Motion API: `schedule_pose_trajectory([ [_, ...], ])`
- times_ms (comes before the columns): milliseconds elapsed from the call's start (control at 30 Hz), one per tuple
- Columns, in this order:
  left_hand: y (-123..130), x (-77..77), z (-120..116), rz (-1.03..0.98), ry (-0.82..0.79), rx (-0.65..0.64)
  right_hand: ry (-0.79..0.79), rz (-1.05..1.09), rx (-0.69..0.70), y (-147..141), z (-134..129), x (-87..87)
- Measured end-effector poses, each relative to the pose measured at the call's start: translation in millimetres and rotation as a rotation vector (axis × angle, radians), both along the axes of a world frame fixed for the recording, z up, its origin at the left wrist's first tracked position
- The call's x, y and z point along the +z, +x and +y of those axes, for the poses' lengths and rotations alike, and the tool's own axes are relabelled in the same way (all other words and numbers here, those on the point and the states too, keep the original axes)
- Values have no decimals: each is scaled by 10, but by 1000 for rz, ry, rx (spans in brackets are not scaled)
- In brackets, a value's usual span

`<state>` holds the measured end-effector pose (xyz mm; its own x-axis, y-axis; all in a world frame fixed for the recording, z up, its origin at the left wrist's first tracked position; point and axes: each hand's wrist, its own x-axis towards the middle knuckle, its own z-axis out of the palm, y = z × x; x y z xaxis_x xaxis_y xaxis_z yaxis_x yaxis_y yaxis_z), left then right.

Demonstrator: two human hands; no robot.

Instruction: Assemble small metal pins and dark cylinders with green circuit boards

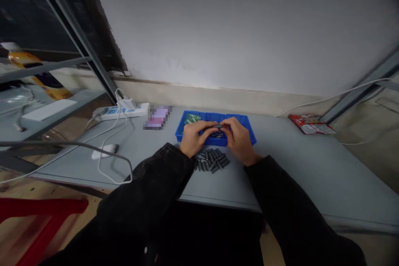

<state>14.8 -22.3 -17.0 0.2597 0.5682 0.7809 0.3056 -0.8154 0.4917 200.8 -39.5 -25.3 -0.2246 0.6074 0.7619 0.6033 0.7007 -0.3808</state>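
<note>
Both of my hands meet over a blue compartment tray [181, 129]. Between their fingertips is a small dark grey cylinder [219, 126], lying roughly level. My left hand [193, 136] pinches its left end, and my right hand [238, 139] pinches the other. Under the fingers, the tray's middle compartment holds small shiny metal pieces [218, 134]. Green pieces [192, 119] fill part of the left compartment. On the table just in front of the tray lies a loose pile of similar dark grey cylinders [211, 160]. My hands partly cover the tray's right compartment.
A white power strip [124, 110] with cables and a blurred-out phone-like object [157, 117] lie left of the tray. A white plug adapter [104, 151] sits nearer. At the right is a red packet [311, 124]. A bottle [40, 72] leans on the left shelf; a red stool [43, 212] stands below.
</note>
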Motion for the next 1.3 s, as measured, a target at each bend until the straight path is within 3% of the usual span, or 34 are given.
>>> schedule_pose_trajectory([
  [267, -13, -8, 10, -7, -13, -12, -58, -11, -21, -33, -18, -31],
  [867, -8, 14, -3, 5, 1, 38, -56, -63, -7, -13, -31, -6],
  [1300, -19, 9, -3, 28, 13, 4, -39, -74, -4, -16, -38, 17],
])
